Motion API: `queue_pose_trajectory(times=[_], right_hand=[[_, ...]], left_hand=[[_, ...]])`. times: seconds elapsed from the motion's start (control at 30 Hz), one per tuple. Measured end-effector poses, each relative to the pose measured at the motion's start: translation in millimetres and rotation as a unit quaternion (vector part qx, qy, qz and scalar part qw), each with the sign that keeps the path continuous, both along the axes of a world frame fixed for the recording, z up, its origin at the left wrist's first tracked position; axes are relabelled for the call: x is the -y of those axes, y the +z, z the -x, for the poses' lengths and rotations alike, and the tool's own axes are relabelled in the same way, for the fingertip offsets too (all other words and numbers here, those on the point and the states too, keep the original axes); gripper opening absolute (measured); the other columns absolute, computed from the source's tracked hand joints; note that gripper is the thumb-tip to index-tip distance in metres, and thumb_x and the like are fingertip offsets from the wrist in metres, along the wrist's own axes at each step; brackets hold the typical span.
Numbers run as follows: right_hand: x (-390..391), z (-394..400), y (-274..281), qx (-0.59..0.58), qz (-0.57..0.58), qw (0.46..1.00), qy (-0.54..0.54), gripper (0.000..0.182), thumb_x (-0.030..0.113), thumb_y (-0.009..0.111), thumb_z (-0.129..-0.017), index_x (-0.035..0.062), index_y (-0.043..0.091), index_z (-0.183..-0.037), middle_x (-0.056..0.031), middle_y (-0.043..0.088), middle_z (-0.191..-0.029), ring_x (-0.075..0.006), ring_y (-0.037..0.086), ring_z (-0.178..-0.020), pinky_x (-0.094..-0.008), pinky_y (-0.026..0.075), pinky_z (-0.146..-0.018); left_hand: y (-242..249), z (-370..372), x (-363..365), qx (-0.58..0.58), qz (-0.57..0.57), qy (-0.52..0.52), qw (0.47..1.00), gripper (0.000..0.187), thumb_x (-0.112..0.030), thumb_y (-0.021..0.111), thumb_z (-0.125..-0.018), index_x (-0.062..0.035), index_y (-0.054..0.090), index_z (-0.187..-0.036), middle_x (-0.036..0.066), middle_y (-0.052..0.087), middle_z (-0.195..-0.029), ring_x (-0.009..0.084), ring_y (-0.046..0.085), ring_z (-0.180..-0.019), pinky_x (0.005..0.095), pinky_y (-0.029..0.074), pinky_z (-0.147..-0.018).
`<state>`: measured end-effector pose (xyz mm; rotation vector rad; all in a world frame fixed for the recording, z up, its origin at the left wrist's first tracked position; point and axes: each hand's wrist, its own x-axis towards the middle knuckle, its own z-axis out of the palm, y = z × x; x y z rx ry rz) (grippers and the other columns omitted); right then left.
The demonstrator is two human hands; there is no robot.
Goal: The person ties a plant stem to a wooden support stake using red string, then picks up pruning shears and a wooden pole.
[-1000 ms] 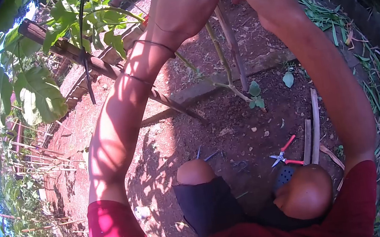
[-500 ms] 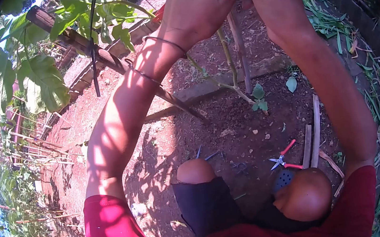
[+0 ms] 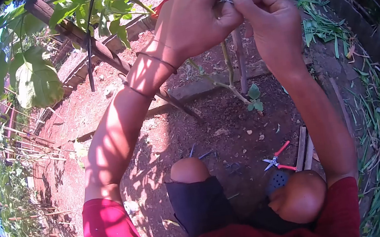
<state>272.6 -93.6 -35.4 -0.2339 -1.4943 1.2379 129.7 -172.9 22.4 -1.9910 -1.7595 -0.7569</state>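
Left hand (image 3: 191, 22) & right hand (image 3: 270, 19) are both pinching a thin wire tie (image 3: 226, 0) up against the wooden stake (image 3: 237, 50) w/ the plant stem (image 3: 226, 61); overtightening is risking a snapped stem.

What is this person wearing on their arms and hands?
Both arms are bare below short red sleeves. The left arm carries two thin dark bands, one at the wrist and one a little further up the forearm. The right arm shows nothing on it. The left hand and right hand are ungloved; any rings are too small to tell.
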Motion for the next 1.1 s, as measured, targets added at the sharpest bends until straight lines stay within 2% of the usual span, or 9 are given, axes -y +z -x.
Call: queue_pose_trajectory(times=[0.07,0.13,0.17,0.23,0.4,0.57,0.7,0.83,1.1], right_hand=[[7,1,-11,-0.091,-0.018,0.996,0.011,0.007,0.003,0.075,-0.089,-0.0024,0.071,-0.090,-0.0020,0.069,-0.099,-0.0038,0.062,-0.085,-0.0243,0.051,-0.071],[17,-2,-22,-0.043,-0.029,0.999,-0.011,0.005,-0.002,0.074,-0.088,-0.0016,0.071,-0.091,-0.0035,0.068,-0.101,-0.0048,0.061,-0.084,-0.0221,0.050,-0.071],[22,-1,-28,-0.062,-0.036,0.997,-0.008,0.005,-0.004,0.073,-0.088,-0.0012,0.070,-0.090,-0.0031,0.067,-0.102,-0.0042,0.060,-0.083,-0.0210,0.049,-0.070],[31,1,-41,-0.073,-0.054,0.996,-0.011,0.009,-0.007,0.072,-0.086,0.0007,0.068,-0.090,-0.0020,0.065,-0.103,-0.0021,0.056,-0.078,-0.0186,0.047,-0.066],[50,0,-54,-0.003,-0.089,0.996,0.001,0.011,-0.006,0.073,-0.083,0.0017,0.068,-0.089,-0.0027,0.065,-0.101,-0.0008,0.051,-0.072,-0.0188,0.043,-0.057],[71,2,-49,0.078,-0.092,0.993,0.013,0.006,0.000,0.075,-0.086,0.0026,0.070,-0.088,-0.0021,0.066,-0.099,-0.0016,0.050,-0.070,-0.0191,0.042,-0.056],[73,7,-48,0.108,-0.092,0.989,0.038,0.005,0.001,0.076,-0.087,0.0030,0.071,-0.090,-0.0014,0.066,-0.099,-0.0022,0.051,-0.071,-0.0194,0.042,-0.056],[73,7,-40,0.156,-0.104,0.981,0.043,0.005,0.002,0.075,-0.088,0.0032,0.072,-0.091,-0.0012,0.067,-0.099,-0.0027,0.051,-0.073,-0.0199,0.043,-0.056],[68,3,-34,0.194,-0.162,0.967,0.022,0.007,0.000,0.074,-0.086,0.0018,0.073,-0.092,-0.0036,0.069,-0.097,-0.0051,0.053,-0.073,-0.0205,0.044,-0.056]], left_hand=[[-10,6,7,-0.028,0.019,0.010,0.999,0.034,-0.036,0.068,-0.092,-0.0041,0.072,-0.102,0.015,0.072,-0.090,0.0314,0.069,-0.081,0.0395,0.053,-0.072],[-21,8,16,-0.032,0.002,-0.020,0.999,0.034,-0.035,0.073,-0.079,-0.0042,0.070,-0.093,0.018,0.066,-0.079,0.0395,0.064,-0.075,0.0461,0.052,-0.067],[-29,6,19,-0.054,-0.077,-0.053,0.994,0.032,-0.035,0.067,-0.080,-0.0046,0.062,-0.069,0.016,0.061,-0.064,0.0393,0.064,-0.064,0.0487,0.051,-0.059],[-36,8,32,-0.065,-0.065,-0.060,0.994,0.027,-0.031,0.069,-0.077,-0.0050,0.062,-0.075,0.015,0.059,-0.065,0.0389,0.062,-0.065,0.0472,0.049,-0.061],[-60,19,55,-0.062,-0.039,-0.078,0.994,0.022,-0.027,0.070,-0.071,-0.0081,0.060,-0.076,0.011,0.055,-0.064,0.0364,0.058,-0.064,0.0437,0.046,-0.061],[-70,28,76,-0.087,-0.076,-0.100,0.988,0.018,-0.020,0.071,-0.067,-0.0110,0.057,-0.071,0.005,0.053,-0.063,0.0268,0.060,-0.062,0.0380,0.046,-0.060],[-72,40,83,-0.085,-0.067,-0.098,0.989,0.017,-0.020,0.071,-0.068,-0.0113,0.057,-0.070,0.005,0.054,-0.062,0.0265,0.061,-0.063,0.0382,0.047,-0.060],[-70,46,84,-0.084,-0.044,-0.091,0.991,0.023,-0.027,0.070,-0.079,-0.0112,0.057,-0.070,0.007,0.057,-0.064,0.0292,0.061,-0.062,0.0400,0.049,-0.062],[-69,48,79,-0.062,-0.024,-0.108,0.992,0.020,-0.021,0.068,-0.073,-0.0103,0.053,-0.065,0.009,0.053,-0.058,0.0342,0.057,-0.057,0.0429,0.048,-0.055]])
